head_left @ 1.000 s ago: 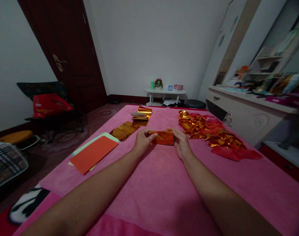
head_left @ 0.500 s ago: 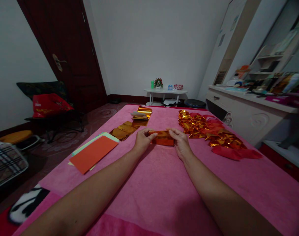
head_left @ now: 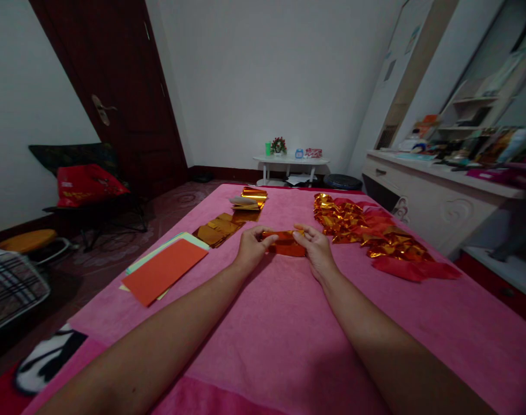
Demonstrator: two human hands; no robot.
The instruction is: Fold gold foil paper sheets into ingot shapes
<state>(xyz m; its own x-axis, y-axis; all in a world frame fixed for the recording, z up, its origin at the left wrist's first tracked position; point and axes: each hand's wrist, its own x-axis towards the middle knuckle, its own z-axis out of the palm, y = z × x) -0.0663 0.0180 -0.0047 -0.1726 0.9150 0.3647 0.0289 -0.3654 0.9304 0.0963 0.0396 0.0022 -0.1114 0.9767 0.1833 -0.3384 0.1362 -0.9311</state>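
Both my hands pinch a small folded sheet of gold-and-red foil paper over the middle of the pink cloth. My left hand grips its left end with thumb on top. My right hand holds the right end, fingers curled over the edge. The paper is creased and narrow between my fingertips.
A heap of crumpled gold and red foil pieces lies to the right. Flat gold sheets and a foil stack lie to the left, beside orange and pale paper sheets. A white dresser stands at right, a small white table beyond.
My hands have drawn closer together, and the foil paper between them has become narrower and more folded. The right hand has shifted slightly left.
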